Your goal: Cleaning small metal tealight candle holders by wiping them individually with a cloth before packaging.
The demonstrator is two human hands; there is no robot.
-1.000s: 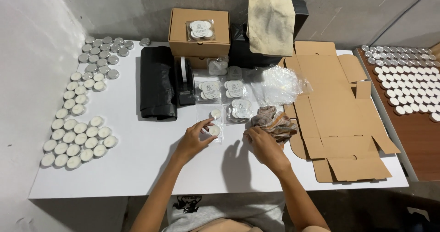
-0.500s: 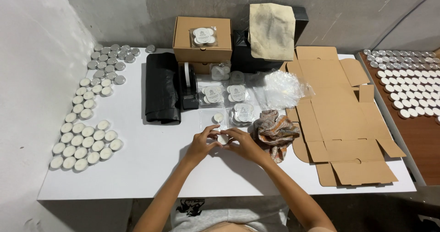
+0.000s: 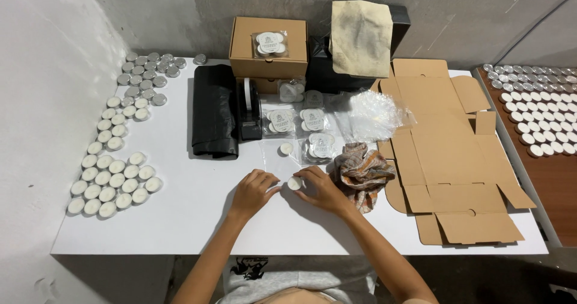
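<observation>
A small round white tealight candle (image 3: 294,183) rests low over the white table (image 3: 198,220), pinched between the fingertips of both hands. My right hand (image 3: 324,190) curls around it from the right. My left hand (image 3: 252,191) touches it from the left with thumb and forefinger. Just beyond lies a clear plastic bag (image 3: 273,157) with a second loose tealight (image 3: 286,149) on it. Behind that lie several clear packets of tealights (image 3: 312,119).
Rows of tealights (image 3: 114,178) cover the table's left side. A black tape dispenser (image 3: 247,109) and black bundle (image 3: 213,115) sit behind, with a closed brown box (image 3: 268,45). Flat cardboard (image 3: 448,154) lies right, a patterned rag (image 3: 360,172) beside my right hand.
Both hands drew back toward the table's near edge and came together on one tealight. The camera view also shifted slightly.
</observation>
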